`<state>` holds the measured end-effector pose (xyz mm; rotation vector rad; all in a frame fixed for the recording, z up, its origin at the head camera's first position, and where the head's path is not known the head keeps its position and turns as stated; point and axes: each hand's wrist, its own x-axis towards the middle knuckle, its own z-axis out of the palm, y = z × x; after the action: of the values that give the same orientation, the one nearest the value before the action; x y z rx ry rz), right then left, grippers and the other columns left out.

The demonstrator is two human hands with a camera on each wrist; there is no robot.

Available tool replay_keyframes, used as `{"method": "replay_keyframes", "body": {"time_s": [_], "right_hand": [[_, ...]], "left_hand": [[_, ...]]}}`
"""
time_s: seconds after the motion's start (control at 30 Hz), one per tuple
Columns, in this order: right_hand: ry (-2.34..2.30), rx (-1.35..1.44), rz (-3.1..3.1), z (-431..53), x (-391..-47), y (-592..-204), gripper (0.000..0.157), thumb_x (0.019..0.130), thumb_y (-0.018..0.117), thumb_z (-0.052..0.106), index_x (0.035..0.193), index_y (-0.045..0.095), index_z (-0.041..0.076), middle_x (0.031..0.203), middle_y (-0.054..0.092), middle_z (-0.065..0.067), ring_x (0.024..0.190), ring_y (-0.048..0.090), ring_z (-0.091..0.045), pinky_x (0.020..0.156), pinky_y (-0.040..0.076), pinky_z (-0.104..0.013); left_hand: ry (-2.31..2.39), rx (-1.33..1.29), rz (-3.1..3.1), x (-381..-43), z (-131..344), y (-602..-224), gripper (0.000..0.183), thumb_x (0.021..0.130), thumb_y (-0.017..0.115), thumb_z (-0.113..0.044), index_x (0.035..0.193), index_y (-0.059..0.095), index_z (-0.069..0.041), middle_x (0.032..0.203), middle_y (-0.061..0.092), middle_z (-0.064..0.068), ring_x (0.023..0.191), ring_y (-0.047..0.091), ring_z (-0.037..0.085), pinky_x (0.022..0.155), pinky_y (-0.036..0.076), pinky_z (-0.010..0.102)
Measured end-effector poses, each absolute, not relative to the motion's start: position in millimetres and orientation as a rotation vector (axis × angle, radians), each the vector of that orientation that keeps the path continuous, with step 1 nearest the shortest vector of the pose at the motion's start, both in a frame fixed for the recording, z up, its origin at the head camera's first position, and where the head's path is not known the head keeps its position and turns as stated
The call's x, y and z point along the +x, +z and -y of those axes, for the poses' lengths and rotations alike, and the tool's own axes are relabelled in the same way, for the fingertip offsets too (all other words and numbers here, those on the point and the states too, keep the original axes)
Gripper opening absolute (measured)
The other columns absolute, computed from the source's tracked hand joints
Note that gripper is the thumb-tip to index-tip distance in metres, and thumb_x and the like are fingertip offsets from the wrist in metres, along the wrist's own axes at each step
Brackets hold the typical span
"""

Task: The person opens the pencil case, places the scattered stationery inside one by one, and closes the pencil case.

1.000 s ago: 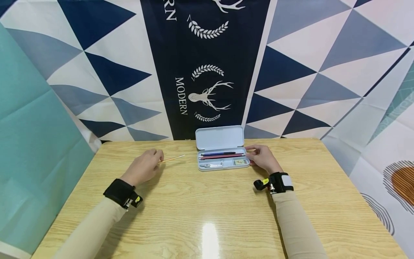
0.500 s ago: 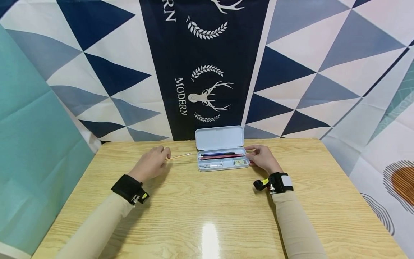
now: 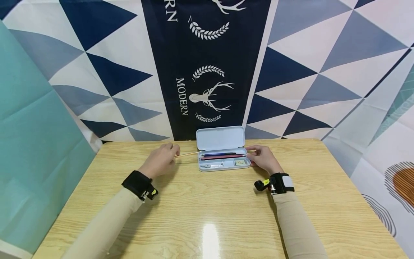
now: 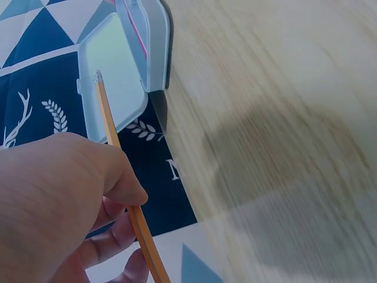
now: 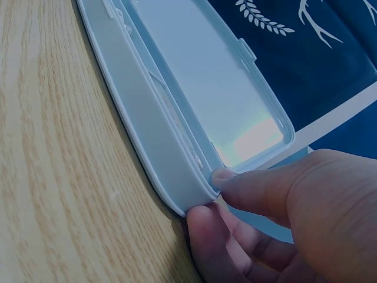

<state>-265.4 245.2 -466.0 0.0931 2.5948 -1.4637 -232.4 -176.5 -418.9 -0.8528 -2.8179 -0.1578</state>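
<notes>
A light blue pencil case (image 3: 211, 170) lies with its lid (image 3: 220, 139) raised at the back of the table. Pinched between the thumb and fingers of my left hand (image 3: 160, 159) is an orange pencil (image 4: 106, 112), its metal-tipped end pointing right and overlapping the case's left edge in the head view. My right hand (image 3: 264, 158) grips the case's right end, thumb over the rim and fingers against the outside. Inside the case are a blue pen (image 3: 215, 154), a reddish pencil (image 3: 223, 157), a drawing compass (image 3: 211, 166) and a small yellowish block (image 3: 240, 163).
The wooden table (image 3: 181, 208) ends right behind the case, at a wall hanging (image 3: 207, 46) with triangles and deer heads. A turquoise cloth (image 3: 38, 144) hangs along the left side. Both wrists carry black camera straps.
My left hand has moved right and slightly away from me, bringing the pencil's end from well left of the case up to its left edge. My right hand keeps its place on the case.
</notes>
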Motion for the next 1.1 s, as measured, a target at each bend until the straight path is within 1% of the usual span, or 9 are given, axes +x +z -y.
{"method": "replay_keyframes", "body": {"time_s": [0.13,0.2,0.43,0.53,0.77,1.0,1.1], "right_hand": [[-1.464,0.087,-2.597,-244.5,-266.3,-466.9,0.042,0.112,0.067,0.009,0.154,0.066,0.002,0.121,0.073,-0.023,0.083,0.071,-0.012,0.069,0.061,-0.019],[-1.466,0.083,-2.599,-244.3,-267.1,-467.4,0.042,0.112,0.067,0.010,0.154,0.066,0.002,0.120,0.073,-0.022,0.082,0.070,-0.012,0.069,0.061,-0.019],[-1.457,0.084,-2.606,-244.5,-267.2,-467.7,0.042,0.112,0.067,0.010,0.154,0.066,0.002,0.118,0.073,-0.021,0.083,0.070,-0.012,0.069,0.062,-0.019],[-1.451,0.085,-2.611,-244.5,-267.1,-467.4,0.042,0.113,0.067,0.011,0.154,0.066,0.003,0.118,0.072,-0.021,0.082,0.070,-0.012,0.069,0.061,-0.019],[-1.446,0.107,-2.604,-242.6,-266.5,-466.4,0.042,0.113,0.067,0.011,0.155,0.066,0.004,0.119,0.072,-0.020,0.084,0.069,-0.013,0.069,0.061,-0.019],[-1.449,0.114,-2.597,-241.7,-265.6,-465.1,0.043,0.113,0.067,0.011,0.155,0.066,0.004,0.120,0.071,-0.021,0.084,0.069,-0.013,0.069,0.061,-0.019],[-1.452,0.092,-2.602,-242.5,-265.6,-465.5,0.043,0.113,0.066,0.010,0.155,0.065,0.002,0.123,0.073,-0.024,0.083,0.070,-0.012,0.069,0.061,-0.019]], "left_hand": [[-0.149,-0.840,2.842,-234.8,168.6,-415.4,0.029,0.094,0.078,0.007,0.115,0.066,-0.008,0.105,0.069,0.014,0.093,0.066,0.029,0.076,0.059,0.043],[-0.143,-0.837,2.854,-235.8,165.2,-414.0,0.028,0.095,0.079,0.006,0.116,0.067,-0.008,0.107,0.070,0.014,0.096,0.067,0.029,0.078,0.060,0.044],[-0.140,-0.807,2.909,-240.5,152.7,-409.7,0.027,0.098,0.080,0.003,0.118,0.068,-0.009,0.108,0.070,0.013,0.096,0.064,0.027,0.086,0.060,0.041],[-0.151,-0.800,2.917,-242.6,147.0,-408.2,0.026,0.098,0.079,0.004,0.118,0.069,-0.009,0.109,0.071,0.013,0.094,0.063,0.027,0.085,0.060,0.041],[-0.203,-0.854,2.873,-245.9,134.7,-405.6,0.026,0.096,0.078,0.006,0.117,0.071,-0.009,0.110,0.074,0.014,0.100,0.068,0.030,0.090,0.061,0.044],[-0.258,-0.880,2.860,-248.7,119.9,-401.8,0.027,0.096,0.076,0.006,0.120,0.073,-0.007,0.110,0.073,0.011,0.099,0.065,0.028,0.089,0.059,0.042],[-0.254,-0.879,2.869,-249.4,112.5,-401.2,0.027,0.097,0.077,0.005,0.120,0.074,-0.009,0.111,0.073,0.012,0.100,0.065,0.028,0.090,0.059,0.042]]}}
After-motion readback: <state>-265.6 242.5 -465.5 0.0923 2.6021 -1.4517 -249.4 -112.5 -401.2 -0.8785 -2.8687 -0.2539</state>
